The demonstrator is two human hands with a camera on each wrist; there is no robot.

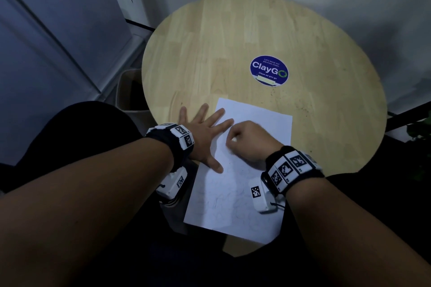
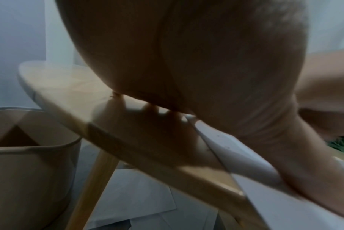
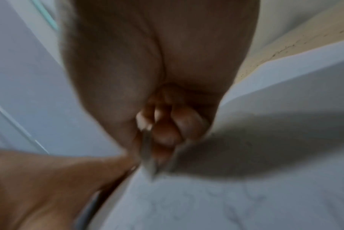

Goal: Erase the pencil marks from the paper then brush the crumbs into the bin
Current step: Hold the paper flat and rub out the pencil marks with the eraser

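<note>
Pinned the paper (image 1: 263,121) to the bench (image 1: 233,42) with the left hand (image 1: 200,133): fingers (image 1: 218,115) straight and spread, two lying over the sheet's left edge, the others on bare wood, thumb on the sheet lower down. Gripped nothing with it; only pressed.

Curled the right hand (image 1: 249,142) into a fist on the upper middle of the sheet, pinching what looked like a small white eraser (image 1: 234,140) at the thumb side. Could confirm little more from the right wrist view, blurred as it was, than bent fingers (image 3: 167,133) down against the page.

Judged the erasing to be under way and far from finished. Made out faint pencil marks (image 1: 233,193) across the lower half of the sheet, the part nearer the body and below the fist. Found the far strip of the sheet blank, but could not tell whether rubbed clean or never drawn on.

Could not pick out crumbs for certain; saw only a few dark specks on the paper's edge in the left wrist view.

Judged the brushing not yet begun. Spotted the bin (image 2: 29,155) on the floor just beside the bench's left edge, open-topped, lower than the left hand and near enough for a sweep off that side.
</note>
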